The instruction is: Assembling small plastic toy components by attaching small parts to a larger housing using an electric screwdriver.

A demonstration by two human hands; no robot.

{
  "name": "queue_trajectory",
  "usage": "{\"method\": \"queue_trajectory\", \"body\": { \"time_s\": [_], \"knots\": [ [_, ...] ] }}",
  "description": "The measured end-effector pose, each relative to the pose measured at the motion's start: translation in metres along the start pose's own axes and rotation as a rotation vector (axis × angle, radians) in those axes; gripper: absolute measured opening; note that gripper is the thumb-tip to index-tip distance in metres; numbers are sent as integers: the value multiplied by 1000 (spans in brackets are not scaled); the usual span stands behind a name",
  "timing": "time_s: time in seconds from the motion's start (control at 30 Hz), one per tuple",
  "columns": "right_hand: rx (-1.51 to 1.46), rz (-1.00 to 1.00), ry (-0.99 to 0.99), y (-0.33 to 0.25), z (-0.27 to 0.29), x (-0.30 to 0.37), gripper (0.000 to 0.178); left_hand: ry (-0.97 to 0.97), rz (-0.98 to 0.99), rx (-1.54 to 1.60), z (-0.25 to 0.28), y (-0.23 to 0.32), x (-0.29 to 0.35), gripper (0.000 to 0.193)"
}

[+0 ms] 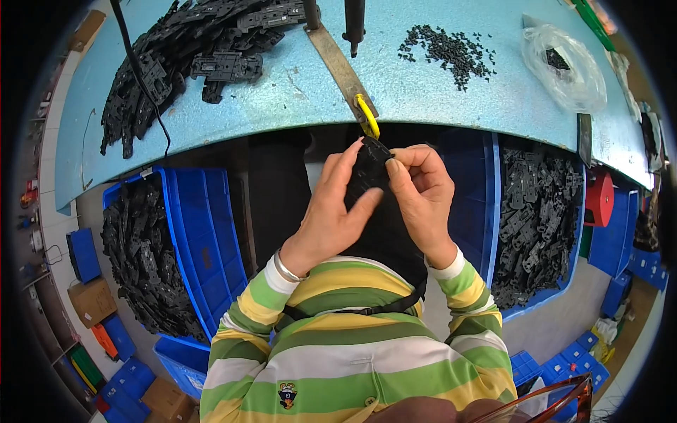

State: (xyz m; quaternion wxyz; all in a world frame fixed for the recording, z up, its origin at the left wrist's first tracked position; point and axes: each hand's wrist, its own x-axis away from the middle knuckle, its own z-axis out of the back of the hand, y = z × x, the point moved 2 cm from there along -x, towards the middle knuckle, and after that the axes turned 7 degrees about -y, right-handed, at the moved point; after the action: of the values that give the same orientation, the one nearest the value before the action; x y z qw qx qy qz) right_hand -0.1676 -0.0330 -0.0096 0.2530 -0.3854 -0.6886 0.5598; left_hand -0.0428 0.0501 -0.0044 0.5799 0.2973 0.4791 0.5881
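Note:
In front of my body, just below the bench edge, a dark, roughly rectangular black plastic part (368, 163) is held up between my hands. My left hand (323, 208) grips it from the left, fingers along its far side and thumb near its lower end. The thumb and forefinger of my right hand (425, 197) are pinched together at its upper right edge. Whether a smaller piece sits between those fingertips is hidden. Right beyond the part, a yellow hook-shaped piece (367, 116) is fixed at the end of a flat metal bar (338, 67) on the bench.
A pile of black plastic parts (151, 77) covers the left of the blue bench (282, 102). Small black pieces (455, 56) lie scattered right of a hanging screwdriver-like tool (354, 28), near a clear plastic bag (564, 67). Blue crates (204, 240) full of black parts flank me.

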Motion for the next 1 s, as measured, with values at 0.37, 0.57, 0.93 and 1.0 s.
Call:
{"method": "queue_trajectory", "body": {
  "time_s": [0.37, 0.57, 0.93, 1.0],
  "knots": [
    [236, 314, 46, 3, -8, -4, 12, 21, 3, 87, 3, 0, -3, 59],
    [181, 351, 42, 0, -13, -12, 13, 40, 24, 200, 2, -6, -6, 58],
    [156, 427, 36, -19, -29, -40, 13, 51, -80, 263, 13, -5, -25, 68],
    [165, 448, 31, -22, -32, -46, 13, 34, -63, 250, 16, -1, -31, 68]
  ]
}}
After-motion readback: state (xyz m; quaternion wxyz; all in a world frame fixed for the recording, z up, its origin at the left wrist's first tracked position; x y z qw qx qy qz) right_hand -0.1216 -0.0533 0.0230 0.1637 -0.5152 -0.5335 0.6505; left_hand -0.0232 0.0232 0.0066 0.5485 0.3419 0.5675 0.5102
